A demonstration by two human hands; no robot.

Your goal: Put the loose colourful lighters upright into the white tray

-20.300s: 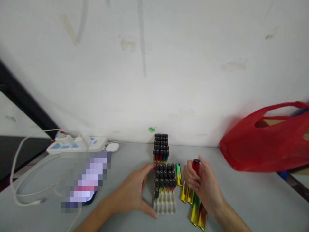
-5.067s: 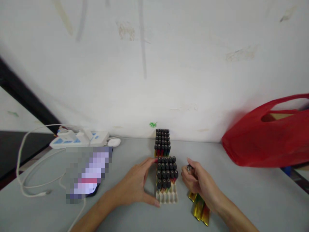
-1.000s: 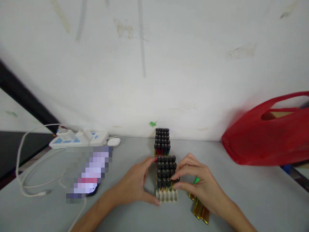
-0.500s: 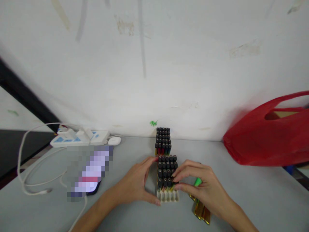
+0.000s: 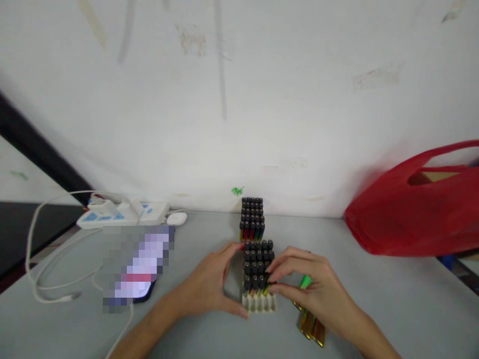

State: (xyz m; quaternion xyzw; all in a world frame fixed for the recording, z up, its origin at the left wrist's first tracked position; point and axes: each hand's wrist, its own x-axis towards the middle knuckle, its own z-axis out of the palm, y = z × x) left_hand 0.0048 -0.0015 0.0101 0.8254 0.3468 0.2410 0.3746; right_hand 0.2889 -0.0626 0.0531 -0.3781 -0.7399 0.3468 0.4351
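Observation:
A cream slotted tray holds upright rows of black-capped pens, likely markers. Its front row of slots is bare. My left hand spans the tray's left side, with the thumb at the front corner and the fingers at the back corner. At the right end of the front row, my right hand pinches a black-capped pen with a yellowish barrel. Its cap is mostly hidden by the fingertips. Under the right hand lie several shiny gold pieces and a bright green piece, partly covered.
Behind the tray stands a second block of black-capped pens, near the wall. A phone, blurred out, lies left beside white cables and a power strip. A red bag sits at the right.
The hands and tray keep nearly the same pose. The whole view has shifted very slightly.

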